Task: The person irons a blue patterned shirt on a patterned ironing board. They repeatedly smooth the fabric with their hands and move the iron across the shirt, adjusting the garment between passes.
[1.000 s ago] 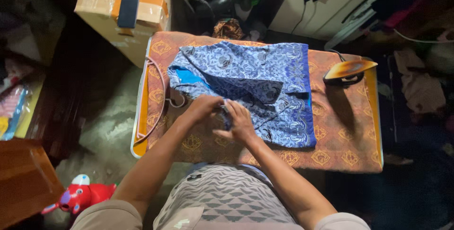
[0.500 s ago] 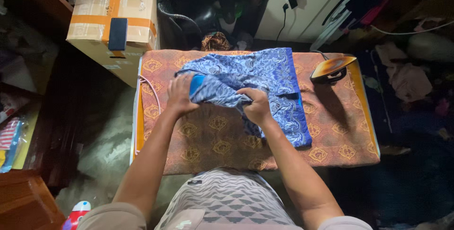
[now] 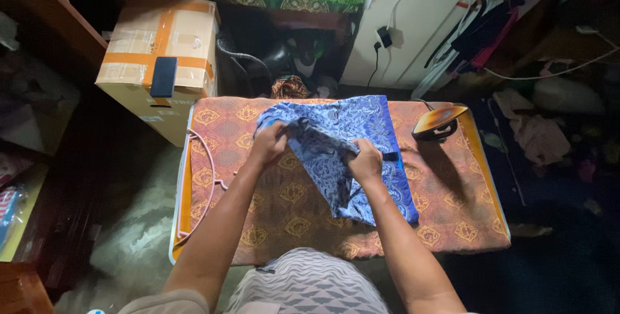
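Garment (image 3: 349, 152) — blue patterned, bunched, half-lifted | hands: left (image 3: 270, 143), right (image 3: 365, 161) — both gripping it

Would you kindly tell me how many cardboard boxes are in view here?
1: a taped cardboard box stands on the floor beyond the ironing board's far left corner. Others may be hidden in the dark clutter around it.
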